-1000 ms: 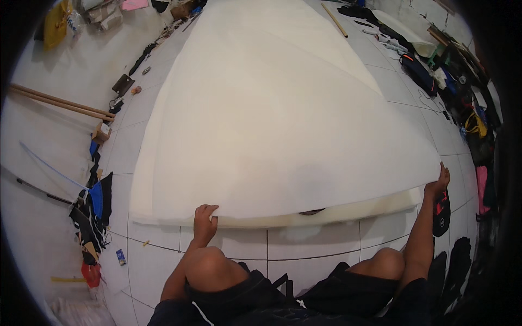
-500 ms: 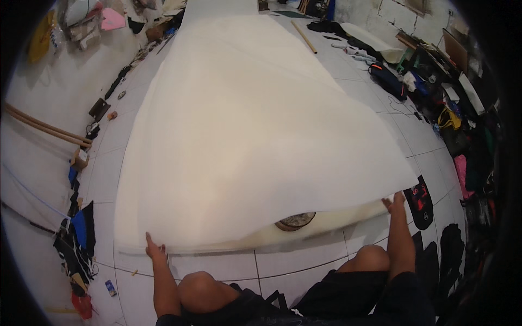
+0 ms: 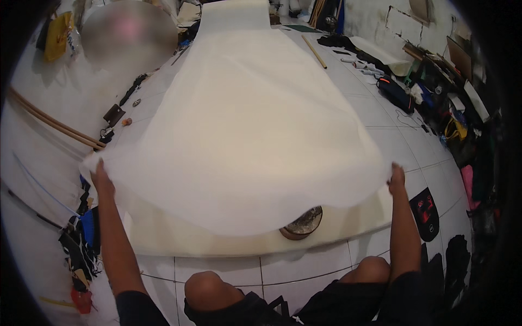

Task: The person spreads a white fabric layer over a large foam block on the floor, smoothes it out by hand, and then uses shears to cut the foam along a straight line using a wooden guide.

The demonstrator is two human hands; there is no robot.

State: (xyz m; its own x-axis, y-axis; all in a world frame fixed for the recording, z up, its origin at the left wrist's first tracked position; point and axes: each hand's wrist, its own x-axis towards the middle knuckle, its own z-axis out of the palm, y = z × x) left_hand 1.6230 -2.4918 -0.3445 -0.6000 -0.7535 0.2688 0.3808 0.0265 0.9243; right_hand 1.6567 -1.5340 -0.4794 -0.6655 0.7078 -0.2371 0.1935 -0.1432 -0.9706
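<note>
White thin sheet (image 3: 255,136) lifting off the cream foam slab (image 3: 179,239) on the tiled floor (image 3: 304,271), left hand (image 3: 101,179) and right hand (image 3: 397,179) each pinching a near corner in a closed grip, needing even tension and level height to avoid wrinkles.

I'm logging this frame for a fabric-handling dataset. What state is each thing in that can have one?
Thin white fabric sheet: near edge lifted off the layer below, sagging in the middle.
Thick cream foam slab: lying flat on the tiled floor.
Left hand: grip closed on the sheet's left corner.
Right hand: grip closed on the sheet's right corner.
Round brown disc: resting on the slab, partly covered by the sheet.
</note>
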